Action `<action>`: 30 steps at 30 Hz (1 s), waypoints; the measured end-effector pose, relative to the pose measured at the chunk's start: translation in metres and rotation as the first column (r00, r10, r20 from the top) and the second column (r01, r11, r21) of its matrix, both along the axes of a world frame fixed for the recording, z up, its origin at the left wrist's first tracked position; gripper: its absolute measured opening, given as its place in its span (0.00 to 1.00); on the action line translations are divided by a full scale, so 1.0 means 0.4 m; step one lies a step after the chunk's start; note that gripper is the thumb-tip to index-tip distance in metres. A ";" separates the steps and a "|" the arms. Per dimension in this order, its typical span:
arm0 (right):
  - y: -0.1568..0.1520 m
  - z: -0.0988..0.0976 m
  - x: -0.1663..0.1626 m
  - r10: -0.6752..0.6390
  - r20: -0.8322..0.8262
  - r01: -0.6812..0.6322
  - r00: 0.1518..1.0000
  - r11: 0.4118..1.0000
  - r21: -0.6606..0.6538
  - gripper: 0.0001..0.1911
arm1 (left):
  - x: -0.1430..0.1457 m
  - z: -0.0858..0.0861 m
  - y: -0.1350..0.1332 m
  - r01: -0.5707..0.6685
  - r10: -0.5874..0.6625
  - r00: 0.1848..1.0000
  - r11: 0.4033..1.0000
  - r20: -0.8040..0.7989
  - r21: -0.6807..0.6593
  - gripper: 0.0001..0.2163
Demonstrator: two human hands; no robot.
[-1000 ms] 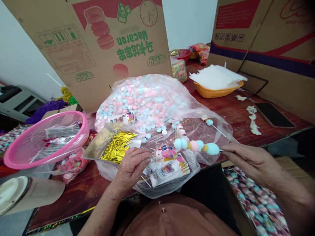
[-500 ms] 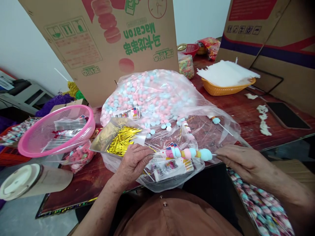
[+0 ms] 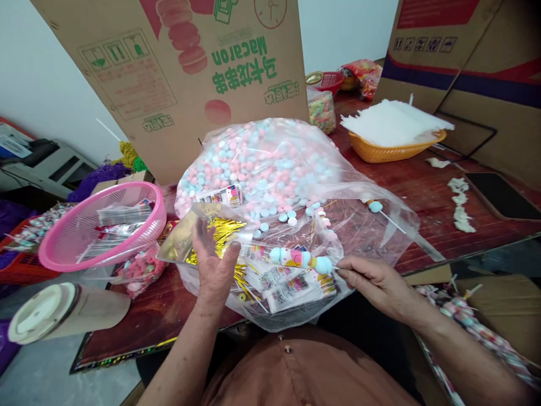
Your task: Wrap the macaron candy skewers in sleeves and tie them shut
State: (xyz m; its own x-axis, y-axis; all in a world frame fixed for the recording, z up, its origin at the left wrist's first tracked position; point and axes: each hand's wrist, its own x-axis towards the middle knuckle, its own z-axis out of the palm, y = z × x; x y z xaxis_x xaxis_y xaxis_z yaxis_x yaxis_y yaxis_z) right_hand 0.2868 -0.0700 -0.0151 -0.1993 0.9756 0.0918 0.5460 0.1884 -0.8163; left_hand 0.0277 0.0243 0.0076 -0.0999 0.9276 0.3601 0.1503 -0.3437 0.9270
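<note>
My right hand (image 3: 376,282) pinches the stick end of a skewer of pastel marshmallow balls (image 3: 301,259). The skewer's front part sits inside a small printed clear sleeve (image 3: 260,252). My left hand (image 3: 213,262) holds that sleeve at its far end, thumb against it, fingers lifted over a bag of gold twist ties (image 3: 215,237). A stack of printed sleeves (image 3: 291,287) lies under the skewer. Behind them spreads a big clear bag of pink and blue marshmallow balls (image 3: 262,163).
A pink basket (image 3: 54,248) with packed items stands at the left, a roll of tape (image 3: 63,313) in front of it. An orange basket (image 3: 391,152) of white sheets, a dark phone (image 3: 502,194) and tall cardboard boxes (image 3: 177,73) line the red table's back and right.
The skewer has moved left and slid into the printed sleeve. My right hand followed it leftward; my left hand's fingers have lifted over the gold ties.
</note>
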 end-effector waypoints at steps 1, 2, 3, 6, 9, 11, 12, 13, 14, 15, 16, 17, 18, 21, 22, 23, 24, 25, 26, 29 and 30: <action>0.000 -0.007 -0.017 0.000 -0.045 -0.001 0.999 1.000 -0.024 0.13 | 0.008 -0.005 -0.009 0.029 0.010 0.969 0.988 0.246 -0.154 0.27; 0.000 -0.012 -0.036 0.004 -0.081 -0.007 0.997 0.999 -0.040 0.13 | 0.020 -0.007 -0.019 0.141 0.008 0.890 0.946 0.456 -0.293 0.29; -0.001 -0.015 -0.056 0.007 -0.107 -0.012 0.994 0.999 -0.049 0.13 | 0.035 -0.006 -0.029 0.284 0.013 0.792 0.877 0.610 -0.387 0.29; 0.001 -0.012 -0.127 0.015 -0.167 -0.024 0.986 0.998 -0.053 0.13 | 0.089 0.010 -0.043 0.489 0.053 0.612 0.759 0.789 -0.430 0.24; 0.013 -0.003 -0.198 -0.015 -0.236 0.003 0.972 0.999 -0.049 0.13 | 0.135 0.022 -0.044 0.476 0.057 0.611 0.770 0.790 -0.424 0.15; 0.026 -0.003 -0.233 -0.087 -0.280 0.075 0.956 0.996 -0.052 0.14 | 0.151 0.018 -0.047 0.506 0.052 0.618 0.738 0.785 -0.447 0.14; 0.032 -0.006 -0.244 -0.124 -0.301 0.113 0.946 0.992 -0.051 0.14 | 0.154 0.013 -0.049 0.523 0.053 0.615 0.720 0.787 -0.457 0.15; 0.037 -0.010 -0.251 -0.147 -0.312 0.139 0.939 0.989 -0.048 0.13 | 0.152 0.008 -0.050 0.533 0.059 0.610 0.708 0.791 -0.463 0.15; 0.040 -0.014 -0.254 -0.155 -0.309 0.153 0.938 0.988 -0.033 0.13 | 0.148 0.003 -0.050 0.532 0.074 0.602 0.706 0.795 -0.468 0.15; 0.040 -0.019 -0.255 -0.145 -0.288 0.150 0.946 0.989 -0.007 0.13 | 0.141 -0.001 -0.049 0.520 0.099 0.593 0.710 0.799 -0.474 0.16; 0.039 -0.024 -0.254 -0.123 -0.251 0.133 0.960 0.991 0.025 0.13 | 0.135 -0.005 -0.048 0.498 0.132 0.586 0.720 0.800 -0.483 0.16; 0.036 -0.028 -0.254 -0.103 -0.202 0.116 0.974 0.992 0.054 0.13 | 0.131 -0.008 -0.047 0.477 0.162 0.579 0.728 0.799 -0.493 0.16; 0.034 -0.033 -0.254 -0.097 -0.153 0.110 0.984 0.991 0.079 0.13 | 0.130 -0.011 -0.048 0.464 0.183 0.574 0.729 0.798 -0.502 0.16; 0.035 -0.046 -0.265 -0.156 -0.063 0.163 0.986 0.978 0.131 0.14 | 0.149 -0.026 -0.069 0.474 0.211 0.588 0.692 0.781 -0.544 0.18; 0.038 -0.051 -0.269 -0.188 -0.046 0.193 0.981 0.971 0.143 0.14 | 0.158 -0.032 -0.080 0.478 0.218 0.599 0.675 0.771 -0.562 0.19; 0.044 -0.055 -0.271 -0.212 -0.033 0.215 0.977 0.965 0.152 0.13 | 0.164 -0.039 -0.091 0.483 0.225 0.609 0.656 0.760 -0.581 0.19; 0.049 -0.059 -0.271 -0.222 -0.023 0.223 0.975 0.962 0.156 0.13 | 0.165 -0.046 -0.099 0.493 0.225 0.620 0.634 0.752 -0.596 0.19; 0.054 -0.061 -0.267 -0.221 -0.014 0.221 0.975 0.963 0.156 0.13 | 0.159 -0.052 -0.103 0.512 0.212 0.630 0.610 0.747 -0.604 0.19; 0.058 -0.063 -0.260 -0.214 -0.007 0.212 0.977 0.965 0.154 0.13 | 0.148 -0.056 -0.101 0.539 0.189 0.634 0.587 0.750 -0.604 0.20; 0.058 -0.059 -0.237 -0.156 0.010 0.153 0.988 0.975 0.159 0.14 | 0.095 -0.055 -0.069 0.590 0.152 0.617 0.560 0.772 -0.582 0.22; 0.056 -0.055 -0.232 -0.134 0.020 0.129 0.991 0.978 0.162 0.14 | 0.081 -0.050 -0.055 0.585 0.167 0.602 0.573 0.780 -0.574 0.21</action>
